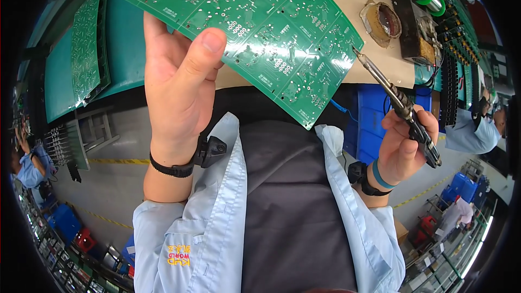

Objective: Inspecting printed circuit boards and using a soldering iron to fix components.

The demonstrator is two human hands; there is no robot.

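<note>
- Green circuit board (255,27): large panel, held raised and tilted above the tan workbench (358,11), solder side toward the wearer.
- Left hand (176,84): gripped the board's lower left edge, thumb pressed on its face.
- Right hand (404,144): closed around a soldering iron (396,103), tip touching the board's right edge.
- Sponge holder (381,21): sat on the bench beyond the iron.
</note>
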